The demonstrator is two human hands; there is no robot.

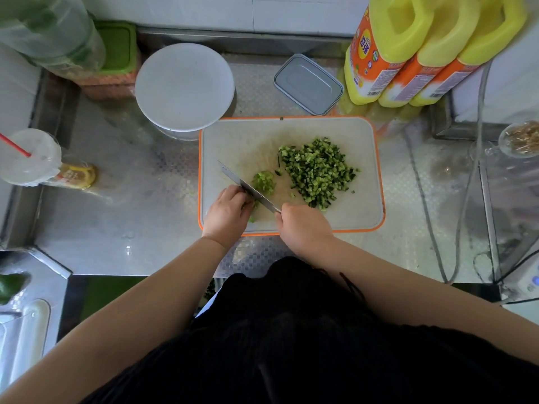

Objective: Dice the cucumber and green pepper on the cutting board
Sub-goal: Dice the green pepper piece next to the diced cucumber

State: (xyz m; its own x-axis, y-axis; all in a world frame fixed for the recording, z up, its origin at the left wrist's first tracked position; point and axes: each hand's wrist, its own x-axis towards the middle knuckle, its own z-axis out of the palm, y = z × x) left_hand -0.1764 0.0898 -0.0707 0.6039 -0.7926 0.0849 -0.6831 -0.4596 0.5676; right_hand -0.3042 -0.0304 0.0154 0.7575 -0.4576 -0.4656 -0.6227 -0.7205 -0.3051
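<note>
My right hand [303, 225] grips the knife [248, 186] near the cutting board's [364, 182] front edge, left fingers [243, 196] curled on green pepper [264, 182].

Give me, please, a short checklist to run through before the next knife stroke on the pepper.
1. Knife held firmly: right hand grips the handle. Ok.
2. Pepper steadied: left hand holds the uncut green pepper beside the blade. Ok.
3. Left fingers tucked clear of the edge: hidden by the blade. Cannot tell.
4. Cut pepper pieces lie on the far side of the blade. Ok.
5. Diced cucumber pile apart from the blade's path. Ok.
6. Cutting board flat on the counter. Ok.
</note>
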